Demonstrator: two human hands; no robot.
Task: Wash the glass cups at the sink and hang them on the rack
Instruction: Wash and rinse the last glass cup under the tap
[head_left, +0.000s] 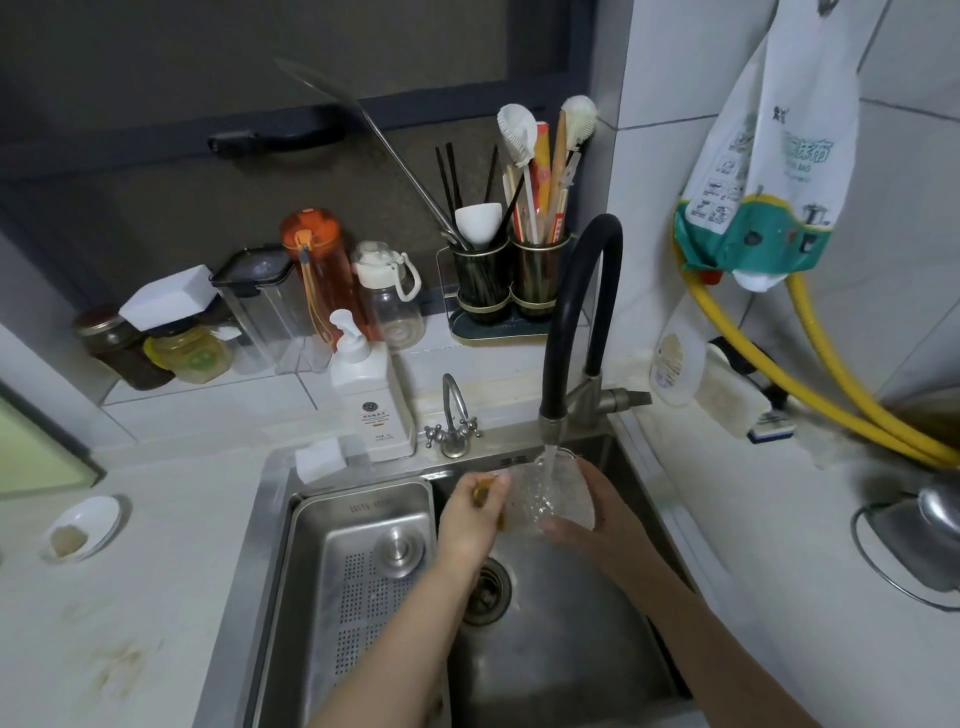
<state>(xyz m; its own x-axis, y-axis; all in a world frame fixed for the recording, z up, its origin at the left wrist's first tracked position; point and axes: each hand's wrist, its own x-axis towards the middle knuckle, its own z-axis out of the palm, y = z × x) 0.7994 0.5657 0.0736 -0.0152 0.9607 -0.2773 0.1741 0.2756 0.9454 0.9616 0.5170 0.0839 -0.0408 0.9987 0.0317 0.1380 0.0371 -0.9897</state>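
A clear textured glass cup (545, 493) with an amber handle sits under the running black faucet (576, 322), above the steel sink (561, 649). Water streams into it. My left hand (470, 519) grips the amber handle on the cup's left side. My right hand (602, 509) wraps around the cup's right side and bottom. No rack for hanging cups shows in view.
A perforated steel drain tray (358, 571) fills the sink's left part. A white soap pump bottle (371, 400) and small tap (453, 421) stand behind the sink. Jars and bottles line the ledge. A utensil holder (511, 280) stands behind the faucet. Yellow hoses (810, 384) run along the right wall.
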